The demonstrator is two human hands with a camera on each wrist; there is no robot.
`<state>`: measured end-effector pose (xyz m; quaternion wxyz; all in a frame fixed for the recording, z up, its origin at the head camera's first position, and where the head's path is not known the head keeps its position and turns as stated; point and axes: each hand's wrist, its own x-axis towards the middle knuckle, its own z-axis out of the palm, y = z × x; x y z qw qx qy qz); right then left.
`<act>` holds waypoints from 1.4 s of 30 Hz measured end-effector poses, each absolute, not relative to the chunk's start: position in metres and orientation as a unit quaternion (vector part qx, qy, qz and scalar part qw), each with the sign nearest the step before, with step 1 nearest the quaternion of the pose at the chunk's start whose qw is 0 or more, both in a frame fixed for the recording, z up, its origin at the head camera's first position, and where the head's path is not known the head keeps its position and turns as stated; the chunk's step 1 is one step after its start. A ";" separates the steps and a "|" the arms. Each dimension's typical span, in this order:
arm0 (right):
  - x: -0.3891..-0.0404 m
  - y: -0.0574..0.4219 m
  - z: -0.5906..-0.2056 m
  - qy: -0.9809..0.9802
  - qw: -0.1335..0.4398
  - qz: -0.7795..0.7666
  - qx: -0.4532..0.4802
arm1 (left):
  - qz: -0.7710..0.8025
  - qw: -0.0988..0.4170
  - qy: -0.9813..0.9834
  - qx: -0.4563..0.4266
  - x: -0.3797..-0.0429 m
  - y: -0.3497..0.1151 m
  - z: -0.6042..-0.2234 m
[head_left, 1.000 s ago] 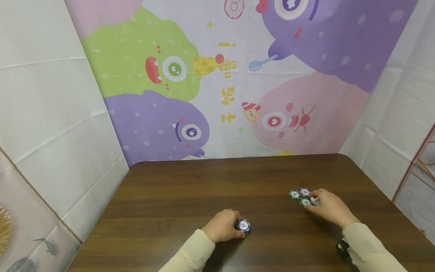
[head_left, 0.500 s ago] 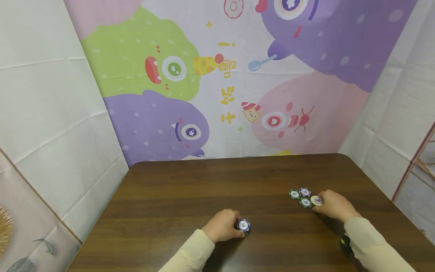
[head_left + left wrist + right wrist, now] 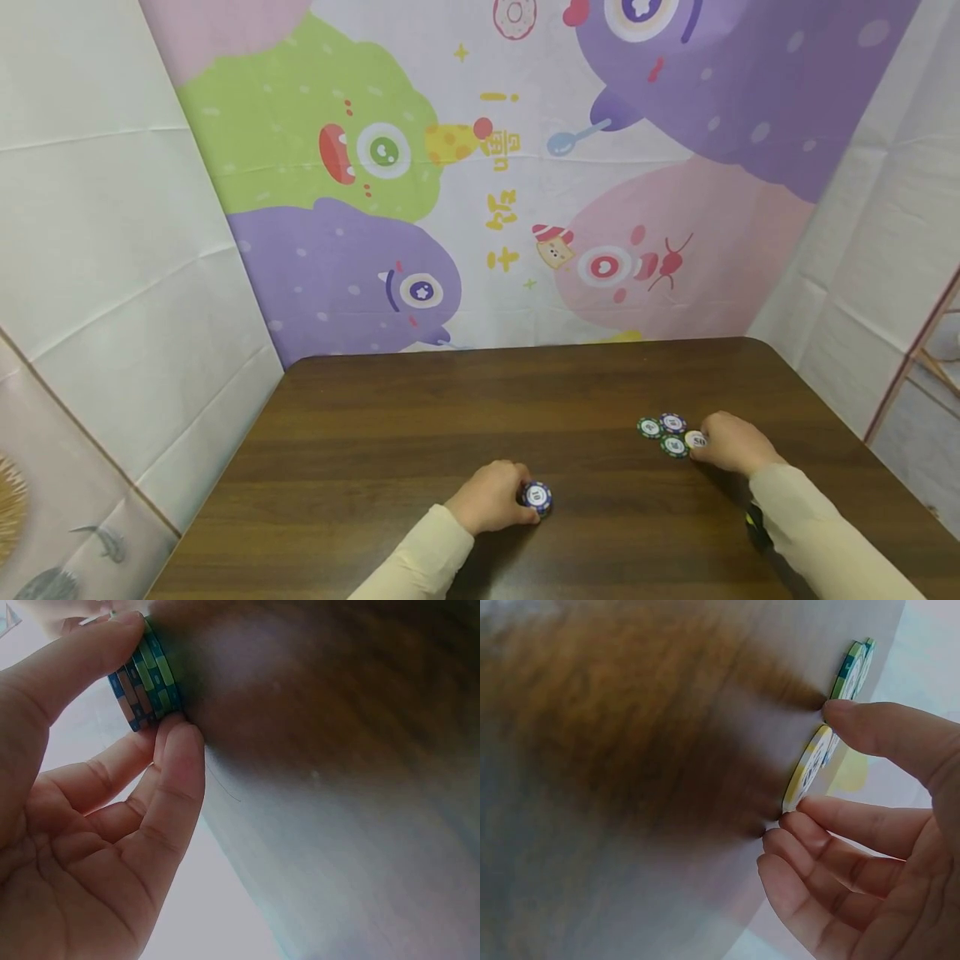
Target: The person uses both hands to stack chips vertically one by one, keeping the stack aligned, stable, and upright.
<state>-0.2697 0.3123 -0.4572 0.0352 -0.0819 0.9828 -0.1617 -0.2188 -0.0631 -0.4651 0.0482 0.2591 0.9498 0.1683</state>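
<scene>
On the right of the table, my right hand [image 3: 738, 444] grips a yellow-edged poker chip [image 3: 696, 438] marked 50, thumb at one edge and fingers at the other. That chip [image 3: 808, 772] lies flat, close beside two green-edged chips [image 3: 674, 446] and a blue-edged chip [image 3: 673, 423]. Nearer the front middle, my left hand [image 3: 491, 497] holds a short stack of poker chips [image 3: 537, 497] between thumb and fingers. A blue-edged chip marked 10 tops the stack. In the left wrist view, green and blue edges show along the stack [image 3: 146, 682].
The brown wooden table [image 3: 420, 417] has rounded far corners. Behind it hangs a cloth [image 3: 517, 317] printed with cartoon monsters, and pale sheets [image 3: 135, 208] flank both sides. A dark wrist device [image 3: 757, 527] shows beneath the right sleeve.
My right fingers drew back from over the chip group, uncovering more of the yellow chip, which then shifted slightly toward the others. The left hand and its stack stay put.
</scene>
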 end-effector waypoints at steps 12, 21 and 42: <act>-0.275 0.315 -0.459 0.981 0.040 -0.173 -0.077 | 0.171 0.053 0.948 0.262 -0.219 -0.063 -0.464; -0.275 0.318 -0.462 0.981 0.033 -0.173 -0.075 | 0.171 0.058 0.949 0.259 -0.219 -0.063 -0.463; -0.272 0.289 -0.445 0.980 -0.010 -0.163 -0.113 | 0.174 0.061 0.949 0.255 -0.218 -0.063 -0.463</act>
